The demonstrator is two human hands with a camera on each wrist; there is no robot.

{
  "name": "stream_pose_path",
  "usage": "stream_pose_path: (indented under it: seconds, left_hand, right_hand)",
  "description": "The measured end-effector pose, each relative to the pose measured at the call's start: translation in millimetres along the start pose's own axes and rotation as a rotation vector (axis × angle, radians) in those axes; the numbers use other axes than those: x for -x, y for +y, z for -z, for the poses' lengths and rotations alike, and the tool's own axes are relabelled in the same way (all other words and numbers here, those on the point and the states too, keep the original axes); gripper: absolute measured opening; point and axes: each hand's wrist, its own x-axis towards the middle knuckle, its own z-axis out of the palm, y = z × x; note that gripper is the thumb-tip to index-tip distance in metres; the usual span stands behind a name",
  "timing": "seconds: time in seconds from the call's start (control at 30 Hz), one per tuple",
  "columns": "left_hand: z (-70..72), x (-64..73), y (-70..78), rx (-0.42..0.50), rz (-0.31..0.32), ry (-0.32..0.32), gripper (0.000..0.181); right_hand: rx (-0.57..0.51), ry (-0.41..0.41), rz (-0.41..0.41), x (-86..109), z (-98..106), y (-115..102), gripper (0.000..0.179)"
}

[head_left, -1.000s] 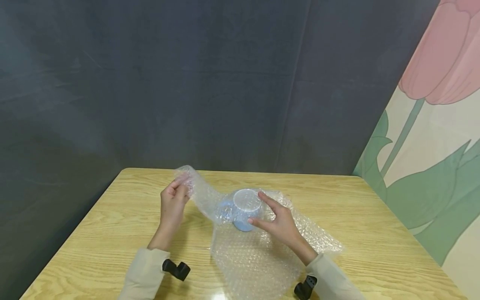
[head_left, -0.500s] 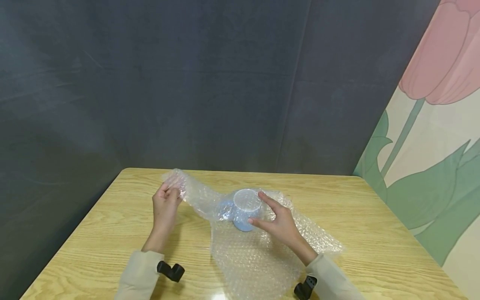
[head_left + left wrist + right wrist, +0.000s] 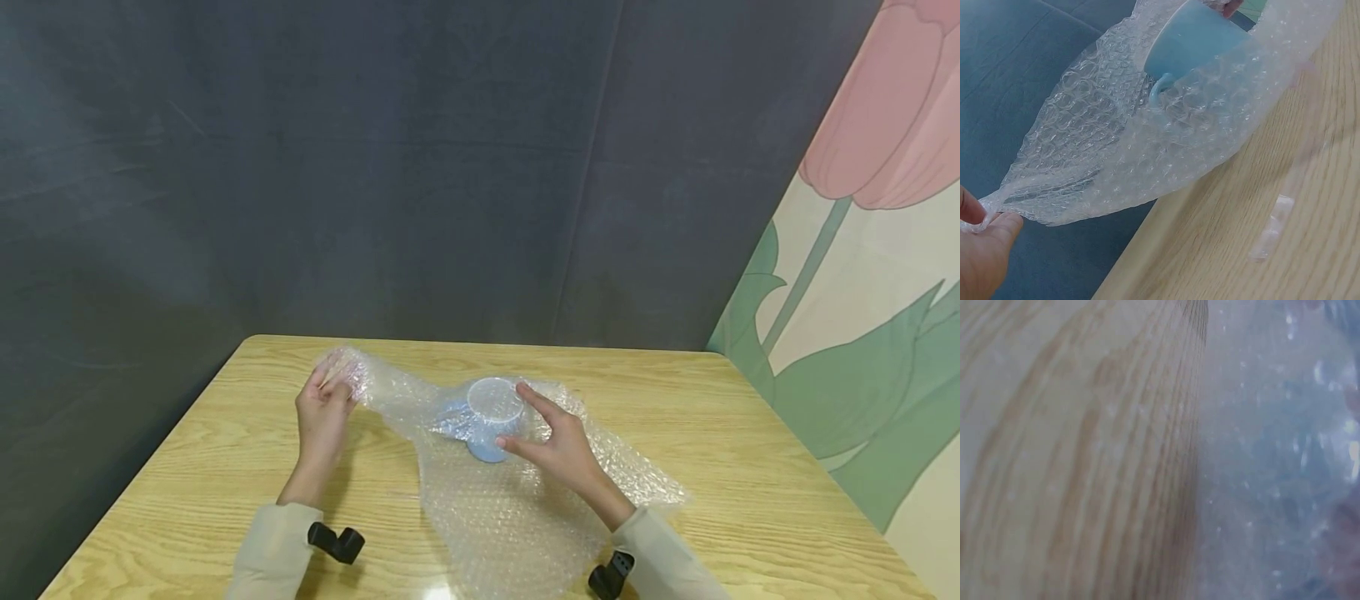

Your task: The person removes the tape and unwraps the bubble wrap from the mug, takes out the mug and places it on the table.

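A light blue mug (image 3: 486,451) stands on a sheet of bubble wrap (image 3: 495,508), its upper end ringed in white. Part of the wrap passes over the mug and its handle side. My left hand (image 3: 321,421) pinches the far left corner of the wrap and stretches it out, raised off the table. Around the mug's right side my right hand (image 3: 562,446) holds on, thumb at the front and fingers at the back. The left wrist view shows the mug's handle (image 3: 1159,92) behind the wrap. Blurred wrap fills much of the right wrist view.
Everything lies on a wooden table (image 3: 750,467). A dark curtain (image 3: 450,167) hangs behind its far edge, and a tulip-patterned panel (image 3: 847,350) stands at the right. A clear tape-like strip (image 3: 1272,228) shows over the table in the left wrist view.
My left hand has moved left and slightly down, drawing the wrap's corner out and flattening it across the handle side. The right hand and the mug have stayed in place.
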Motion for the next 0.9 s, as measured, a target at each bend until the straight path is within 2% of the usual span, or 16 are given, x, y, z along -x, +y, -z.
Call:
stream_pose_path:
  seconds: [0.43,0.9]
  left_hand:
    - [5.1,3.3,-5.1,0.060,0.045,0.073,0.054]
    - [10.3,3.9,-9.3,0.136,0.141,0.076,0.057]
  right_hand:
    - [0.001,-0.002,0.011,0.3,0.2,2.0,0.085]
    - [0.008,0.000,0.024,1.2,-0.6,3.1,0.086]
